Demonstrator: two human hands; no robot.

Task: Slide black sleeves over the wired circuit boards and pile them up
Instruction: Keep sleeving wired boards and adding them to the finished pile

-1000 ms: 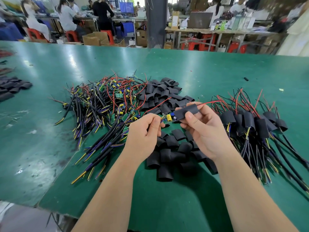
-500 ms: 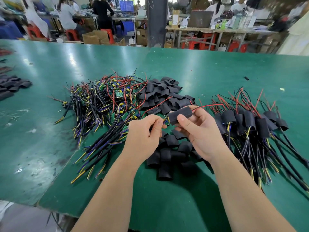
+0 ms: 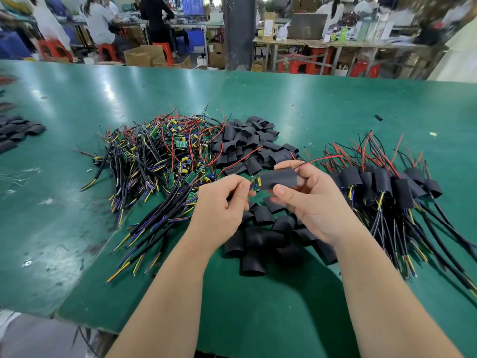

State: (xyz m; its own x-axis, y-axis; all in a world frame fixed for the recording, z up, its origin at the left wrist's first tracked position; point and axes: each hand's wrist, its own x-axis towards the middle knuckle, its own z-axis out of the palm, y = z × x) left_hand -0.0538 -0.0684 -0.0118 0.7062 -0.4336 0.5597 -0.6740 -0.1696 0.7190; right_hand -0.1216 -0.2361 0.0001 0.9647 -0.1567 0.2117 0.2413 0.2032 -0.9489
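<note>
The right hand (image 3: 313,202) has its grip closed on a black sleeve (image 3: 278,178), thumb along the near edge and fingers behind the far end, holding it level above the green surface (image 3: 296,104). The left hand (image 3: 222,202) pinches shut on the near end of a wired circuit board (image 3: 256,182), whose green tip with a yellow part pokes out of the sleeve's left mouth, just left of the right grip; most of the board is hidden inside the sleeve. A red wire (image 3: 320,159) leaves the sleeve's far end and trails off to the right. Directly below both grips lies a scatter of empty sleeves (image 3: 263,236). Left of the left grip sprawls the heap of bare wired boards (image 3: 154,161); right of the right grip sits the pile of sleeved boards (image 3: 387,187). Beyond the grips lies another heap of sleeves (image 3: 247,143).
</note>
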